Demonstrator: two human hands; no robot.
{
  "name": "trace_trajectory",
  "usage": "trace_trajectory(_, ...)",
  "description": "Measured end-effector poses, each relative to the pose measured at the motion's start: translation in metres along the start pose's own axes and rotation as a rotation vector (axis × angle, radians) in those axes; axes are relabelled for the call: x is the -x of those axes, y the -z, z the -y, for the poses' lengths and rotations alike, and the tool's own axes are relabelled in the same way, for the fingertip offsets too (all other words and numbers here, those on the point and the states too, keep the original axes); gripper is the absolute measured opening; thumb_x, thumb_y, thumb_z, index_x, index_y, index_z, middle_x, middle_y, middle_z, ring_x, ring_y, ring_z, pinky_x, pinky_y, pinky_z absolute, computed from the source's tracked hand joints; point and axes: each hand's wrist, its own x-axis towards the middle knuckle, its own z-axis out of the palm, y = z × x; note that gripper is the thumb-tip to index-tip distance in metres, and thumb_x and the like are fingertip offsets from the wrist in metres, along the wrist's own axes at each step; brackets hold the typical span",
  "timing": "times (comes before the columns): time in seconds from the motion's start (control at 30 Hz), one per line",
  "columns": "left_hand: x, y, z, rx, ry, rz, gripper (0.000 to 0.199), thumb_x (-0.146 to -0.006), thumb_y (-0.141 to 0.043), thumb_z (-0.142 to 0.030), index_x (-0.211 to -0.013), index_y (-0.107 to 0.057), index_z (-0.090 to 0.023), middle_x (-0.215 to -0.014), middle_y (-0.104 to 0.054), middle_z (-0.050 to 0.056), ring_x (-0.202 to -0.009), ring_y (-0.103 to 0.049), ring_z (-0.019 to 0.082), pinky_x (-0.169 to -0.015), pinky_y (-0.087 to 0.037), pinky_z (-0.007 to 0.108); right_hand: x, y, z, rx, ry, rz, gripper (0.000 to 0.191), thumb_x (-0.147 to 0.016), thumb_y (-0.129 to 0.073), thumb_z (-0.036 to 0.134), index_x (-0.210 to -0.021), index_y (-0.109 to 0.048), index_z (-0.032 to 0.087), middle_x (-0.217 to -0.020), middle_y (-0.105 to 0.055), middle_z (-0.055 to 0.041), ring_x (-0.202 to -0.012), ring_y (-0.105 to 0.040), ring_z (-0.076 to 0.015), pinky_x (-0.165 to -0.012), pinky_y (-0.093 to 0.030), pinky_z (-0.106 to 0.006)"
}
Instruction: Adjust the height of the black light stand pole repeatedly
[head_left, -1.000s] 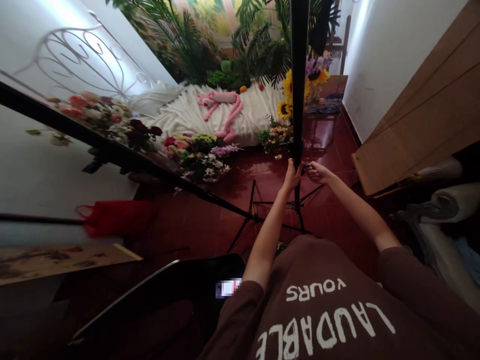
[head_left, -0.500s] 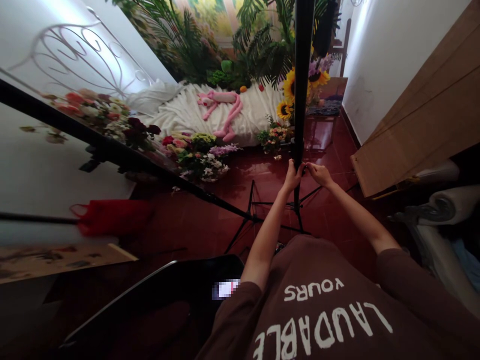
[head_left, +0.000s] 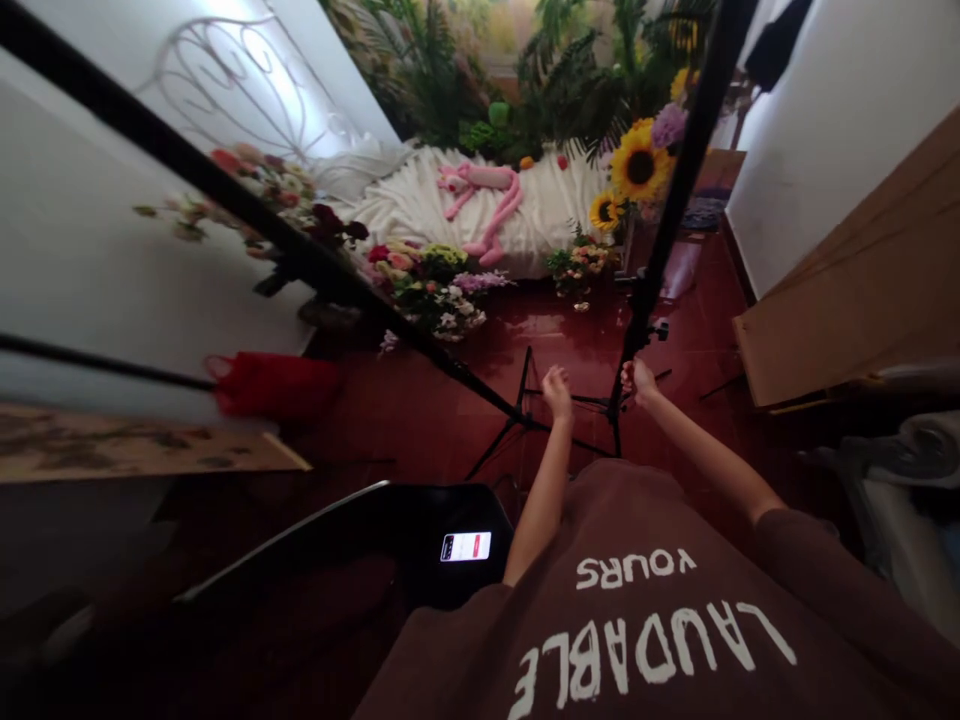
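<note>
Black metal pole (head_left: 651, 272), slanting up and away on a tripod base (head_left: 616, 425), with the right hand (head_left: 639, 382) at its lower part. That hand's fingers are curled against the pole; whether they fully grip it, I cannot tell. A dark knob (head_left: 660, 330) juts out just above them. The left hand (head_left: 557, 393) is beside the pole but apart from it, its fingers loosely bent and seemingly holding nothing. To the left of those fingers, a second black pole (head_left: 360, 292) runs diagonally down to spread legs (head_left: 491, 450) on the dark red floor (head_left: 442, 410).

Beyond the fingers, a pink plush toy (head_left: 487, 178) lies on white draped cloth (head_left: 551, 205), with flower bunches (head_left: 442, 290) in front and sunflowers (head_left: 640, 165) at the right. Nearer the body than the left fingers, and to their left, a lit phone (head_left: 466, 546) rests on a black surface (head_left: 420, 510).
</note>
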Motion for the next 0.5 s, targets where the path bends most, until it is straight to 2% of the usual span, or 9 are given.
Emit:
trace_trajectory(0.03, -0.009, 0.028, 0.009, -0.003, 0.058, -0.201, 0.048, -0.099, -0.031, -0.06, -0.106, -0.052, -0.018, -0.097, -0.063, 0.009, -0.086, -0.066, 0.016, -0.08, -0.055, 0.036, -0.002, -0.014, -0.008, 0.009, -0.028, 0.013, 0.044, -0.101, -0.036, 0.054, -0.068, -0.037, 0.024, -0.042, -0.036, 0.0078, -0.033, -0.024, -0.007, -0.037, -0.018, -0.019)
trace_trajectory(0.07, -0.019, 0.055, 0.015, -0.013, 0.054, -0.371, 0.05, -0.1, -0.024, -0.06, -0.104, -0.05, -0.019, -0.095, -0.061, 0.008, -0.084, -0.066, 0.016, -0.078, -0.055, 0.035, -0.003, -0.031, -0.014, 0.016, -0.054, 0.03, 0.041, -0.101, -0.037, 0.051, -0.07, -0.037, 0.024, -0.043, -0.035, 0.0084, -0.034, -0.024, -0.007, -0.037, -0.018, -0.018)
trace_trajectory(0.1, -0.031, 0.082, 0.017, -0.021, -0.004, -0.478, 0.051, -0.1, -0.019, -0.062, -0.104, -0.049, -0.02, -0.097, -0.059, 0.008, -0.087, -0.065, 0.016, -0.079, -0.054, 0.035, -0.004, -0.049, -0.02, 0.023, -0.079, 0.052, 0.038, -0.101, -0.037, 0.047, -0.072, -0.037, 0.024, -0.044, -0.036, 0.0087, -0.034, -0.024, -0.0071, -0.037, -0.018, -0.018)
trace_trajectory(0.17, -0.056, 0.129, 0.008, -0.029, -0.178, -0.556, 0.053, -0.098, -0.018, -0.065, -0.107, -0.048, -0.022, -0.108, -0.058, 0.011, -0.1, -0.065, 0.018, -0.088, -0.053, 0.035, -0.002, -0.091, -0.032, 0.044, -0.149, 0.119, 0.033, -0.102, -0.035, 0.041, -0.074, -0.039, 0.023, -0.047, -0.038, 0.0082, -0.036, -0.025, -0.0074, -0.038, -0.02, -0.017)
trace_trajectory(0.23, -0.083, 0.162, -0.016, -0.022, -0.31, -0.576, 0.056, -0.097, -0.023, -0.069, -0.11, -0.049, -0.022, -0.116, -0.058, 0.013, -0.11, -0.063, 0.018, -0.098, -0.051, 0.035, 0.004, -0.135, -0.046, 0.052, -0.251, 0.25, 0.03, -0.103, -0.034, 0.036, -0.077, -0.041, 0.022, -0.049, -0.041, 0.0069, -0.037, -0.028, -0.0076, -0.038, -0.022, -0.016)
trace_trajectory(0.3, -0.109, 0.181, -0.046, -0.007, -0.391, -0.48, 0.06, -0.095, -0.027, -0.072, -0.112, -0.053, -0.021, -0.116, -0.062, 0.013, -0.113, -0.063, 0.018, -0.103, -0.049, 0.034, 0.015, -0.177, -0.061, 0.025, -0.403, 0.436, 0.032, -0.104, -0.032, 0.036, -0.079, -0.046, 0.021, -0.052, -0.044, 0.0055, -0.04, -0.032, -0.008, -0.038, -0.023, -0.015)
trace_trajectory(0.37, -0.131, 0.191, -0.072, -0.019, -0.402, -0.298, 0.065, -0.094, -0.028, -0.075, -0.112, -0.058, -0.02, -0.111, -0.066, 0.012, -0.111, -0.064, 0.018, -0.102, -0.049, 0.033, 0.024, -0.214, -0.077, -0.036, -0.564, 0.612, 0.039, -0.106, -0.028, 0.041, -0.083, -0.05, 0.019, -0.055, -0.047, 0.0041, -0.042, -0.034, -0.0085, -0.037, -0.025, -0.015)
trace_trajectory(0.43, -0.145, 0.194, -0.088, -0.054, -0.387, -0.132, 0.07, -0.091, -0.029, -0.079, -0.11, -0.061, -0.02, -0.108, -0.068, 0.011, -0.106, -0.064, 0.018, -0.099, -0.05, 0.033, 0.03, -0.243, -0.089, -0.115, -0.689, 0.719, 0.046, -0.106, -0.023, 0.048, -0.085, -0.051, 0.019, -0.058, -0.048, 0.0032, -0.043, -0.036, -0.0089, -0.035, -0.025, -0.015)
trace_trajectory(0.5, -0.153, 0.195, -0.091, -0.082, -0.383, -0.021, 0.074, -0.087, -0.03, -0.083, -0.104, -0.064, -0.02, -0.107, -0.068, 0.011, -0.099, -0.064, 0.018, -0.097, -0.05, 0.033, 0.031, -0.264, -0.097, -0.232, -0.75, 0.759, 0.049, -0.106, -0.021, 0.052, -0.079, -0.047, 0.02, -0.057, -0.045, 0.0041, -0.042, -0.034, -0.0093, -0.034, -0.023, -0.016)
